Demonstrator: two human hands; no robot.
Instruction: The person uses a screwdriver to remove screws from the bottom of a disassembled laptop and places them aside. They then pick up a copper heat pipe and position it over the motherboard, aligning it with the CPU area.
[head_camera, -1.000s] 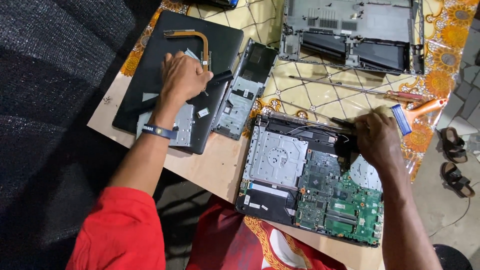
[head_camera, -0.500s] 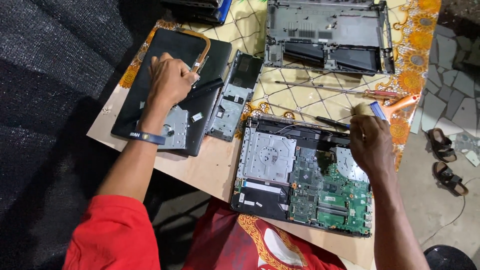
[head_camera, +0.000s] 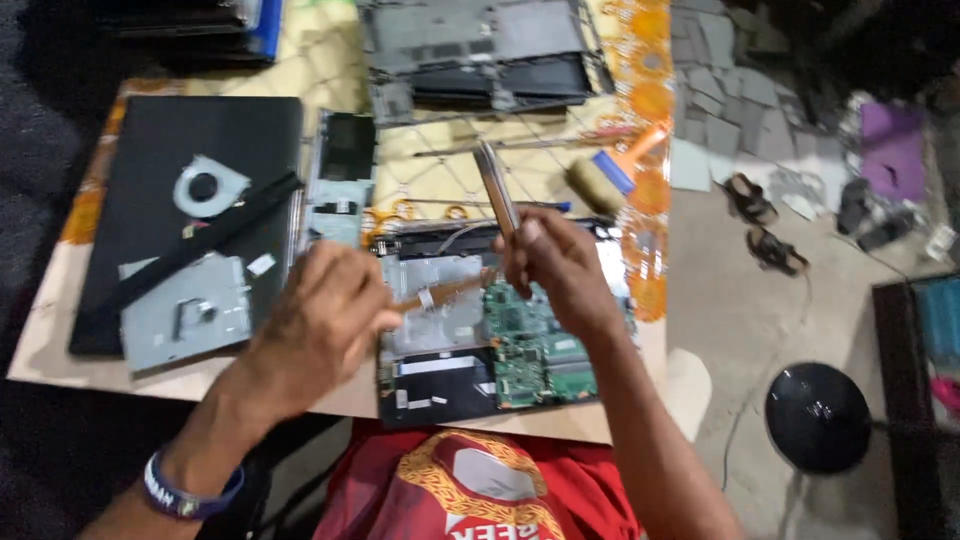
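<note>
On the patterned table (head_camera: 440, 180), over an opened laptop (head_camera: 500, 340) — left hand (head_camera: 320, 320) pinches a copper strip (head_camera: 440, 292), right hand (head_camera: 555, 262) grips a flat tool (head_camera: 495, 185).

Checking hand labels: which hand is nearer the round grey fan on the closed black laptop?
Left. The left hand is below and right of the round grey fan, near the closed black laptop's edge; the right hand is farther right, over the green circuit board.
</note>
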